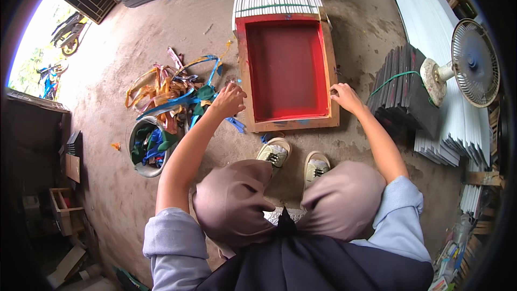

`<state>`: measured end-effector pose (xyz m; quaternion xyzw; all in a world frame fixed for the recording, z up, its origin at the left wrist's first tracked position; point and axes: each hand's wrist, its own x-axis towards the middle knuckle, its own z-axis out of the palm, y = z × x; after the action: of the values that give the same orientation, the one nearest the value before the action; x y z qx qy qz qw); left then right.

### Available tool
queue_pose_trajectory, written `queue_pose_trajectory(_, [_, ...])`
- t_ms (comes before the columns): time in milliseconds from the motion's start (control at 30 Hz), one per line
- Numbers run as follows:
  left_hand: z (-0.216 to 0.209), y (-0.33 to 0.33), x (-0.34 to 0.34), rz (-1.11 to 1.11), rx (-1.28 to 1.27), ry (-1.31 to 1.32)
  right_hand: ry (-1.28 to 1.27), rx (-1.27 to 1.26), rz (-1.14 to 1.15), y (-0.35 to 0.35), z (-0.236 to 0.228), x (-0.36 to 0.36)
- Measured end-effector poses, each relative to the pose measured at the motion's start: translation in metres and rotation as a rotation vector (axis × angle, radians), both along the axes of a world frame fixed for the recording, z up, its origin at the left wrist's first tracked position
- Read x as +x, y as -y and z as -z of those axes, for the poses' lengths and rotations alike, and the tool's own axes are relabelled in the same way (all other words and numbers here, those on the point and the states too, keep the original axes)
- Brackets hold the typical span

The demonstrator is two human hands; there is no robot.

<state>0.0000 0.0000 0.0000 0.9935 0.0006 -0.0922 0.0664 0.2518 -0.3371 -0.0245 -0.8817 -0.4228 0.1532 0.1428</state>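
Note:
In front of my feet is a wooden-framed screen [245, 70], with red inner borders and a dark reddish panel in its middle. My left hand [230, 101] has bent fingers against the frame's left side. On the opposite side, the fingers of my right hand [347, 97] are closed on the right rail. Directly behind the frame's far edge is a bundle of white sheets or boards [277, 2] bound with a green strap. What lies under the frame is hidden.
Left of the frame, a heap of colourful straps [167, 94] spills beside a metal bucket [132, 153] holding cloth scraps. At right are a strapped dark stack [401, 83], white sheets [425, 11] and a fan [474, 62]. My shoes [274, 153] are close to the frame's near edge.

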Motion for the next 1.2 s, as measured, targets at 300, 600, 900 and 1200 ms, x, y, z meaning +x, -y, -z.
queue_pose_trajectory(300, [0.073,0.030,0.035,0.206,-0.154,0.039,0.061,-0.100,-0.192,0.029,0.034,0.000])
queue_pose_trajectory(600, [0.050,0.082,0.124,0.334,-0.362,-0.360,-0.106,0.356,0.257,0.032,0.112,0.003])
queue_pose_trajectory(900, [0.134,0.216,0.162,-0.120,-0.598,-0.013,-0.358,0.398,0.634,0.049,0.142,-0.018])
queue_pose_trajectory(1200, [0.143,0.238,0.170,-0.459,-0.695,-0.026,-0.572,0.412,0.761,0.065,0.160,-0.016])
